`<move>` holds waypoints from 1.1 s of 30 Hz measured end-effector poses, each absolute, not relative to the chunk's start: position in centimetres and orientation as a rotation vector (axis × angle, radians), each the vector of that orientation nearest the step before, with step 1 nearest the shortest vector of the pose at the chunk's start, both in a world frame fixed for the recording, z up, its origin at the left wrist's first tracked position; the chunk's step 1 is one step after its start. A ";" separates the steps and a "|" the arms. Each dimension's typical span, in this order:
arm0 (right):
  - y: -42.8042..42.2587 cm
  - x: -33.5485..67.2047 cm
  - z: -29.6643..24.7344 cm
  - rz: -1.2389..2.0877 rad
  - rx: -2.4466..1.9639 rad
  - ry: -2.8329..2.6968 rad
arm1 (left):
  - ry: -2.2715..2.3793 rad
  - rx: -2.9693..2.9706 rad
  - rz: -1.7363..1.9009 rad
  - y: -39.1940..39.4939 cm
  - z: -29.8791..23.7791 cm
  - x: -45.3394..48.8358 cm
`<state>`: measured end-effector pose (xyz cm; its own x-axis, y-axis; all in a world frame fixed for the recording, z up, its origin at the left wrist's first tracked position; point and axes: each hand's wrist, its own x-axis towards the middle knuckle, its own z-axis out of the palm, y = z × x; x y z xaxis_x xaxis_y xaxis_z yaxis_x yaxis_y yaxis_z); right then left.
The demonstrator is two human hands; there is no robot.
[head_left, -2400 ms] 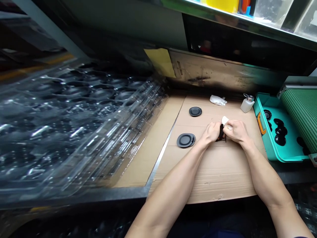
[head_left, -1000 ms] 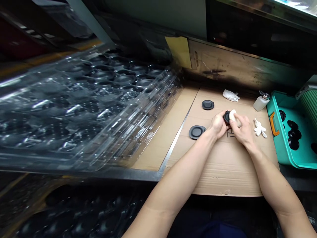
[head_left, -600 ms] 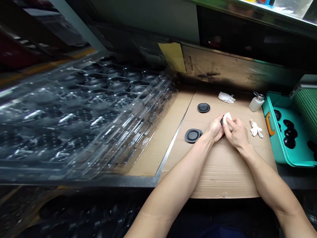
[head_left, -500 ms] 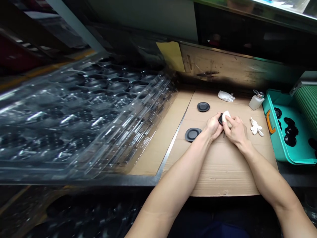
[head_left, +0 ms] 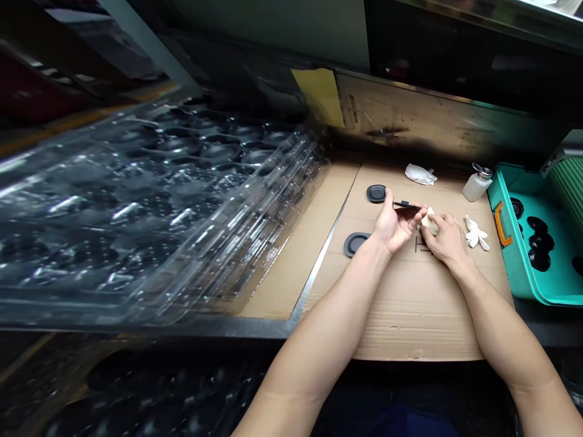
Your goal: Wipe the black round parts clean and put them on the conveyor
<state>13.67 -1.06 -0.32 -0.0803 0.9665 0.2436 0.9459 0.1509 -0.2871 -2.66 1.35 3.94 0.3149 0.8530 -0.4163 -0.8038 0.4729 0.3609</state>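
Cardboard (head_left: 419, 321) beneath; left hand (head_left: 392, 227) palm-up, right hand (head_left: 446, 238) palm-down

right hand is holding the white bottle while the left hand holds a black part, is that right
Not quite: the head view shows the right hand holding a whitish wad, not the white bottle, which stands on the cardboard beside the teal bin. The left hand does hold a black part.
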 end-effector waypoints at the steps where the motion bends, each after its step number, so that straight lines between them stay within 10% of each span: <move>1: -1.0 13.7 -0.3 0.074 -1.830 -2.064 | 0.602 0.095 1.088 1.3 4.0 -2.6; 13: -0.3 17.5 1.5 -0.372 -1.962 -1.714 | 0.633 0.163 1.076 1.1 3.8 -2.3; 33: -1.3 14.4 2.0 -0.098 -1.541 -2.302 | 1.040 0.896 1.045 0.3 -0.4 0.5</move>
